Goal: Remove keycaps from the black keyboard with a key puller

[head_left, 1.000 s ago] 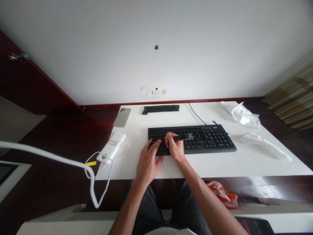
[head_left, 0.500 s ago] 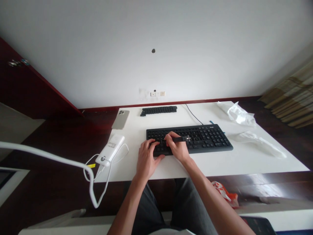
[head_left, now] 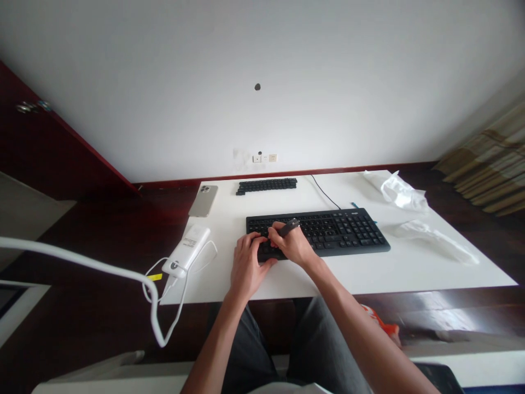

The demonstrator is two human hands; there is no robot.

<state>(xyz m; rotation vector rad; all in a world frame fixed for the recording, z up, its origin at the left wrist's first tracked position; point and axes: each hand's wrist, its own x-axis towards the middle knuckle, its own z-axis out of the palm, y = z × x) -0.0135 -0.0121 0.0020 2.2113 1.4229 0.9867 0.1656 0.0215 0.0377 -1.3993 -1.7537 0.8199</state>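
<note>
A black keyboard (head_left: 356, 232) lies on the white table (head_left: 369, 273). My left hand (head_left: 248, 262) grips its left end, the fingers curled over the keys and the thumb along the front edge. My right hand (head_left: 293, 243) is closed around a slim black tool (head_left: 290, 226), over the left half of the keyboard. The tool's upper end points up and to the right; its lower tip is hidden by my fingers, which are close to my left fingertips. Behind the keyboard, black keycaps (head_left: 267, 186) sit in tight rows.
A phone (head_left: 204, 201) and a white power bank (head_left: 189, 247) with a looped cable lie at the left. Clear plastic wrappers (head_left: 400, 191) are on the right. The keyboard's cord (head_left: 326, 192) runs to the back edge. A thick white curved bar (head_left: 102, 268) crosses the left foreground.
My right hand has moved slightly left, closer to my left fingers. The black tool has tipped more upright. My left hand stays on the keyboard.
</note>
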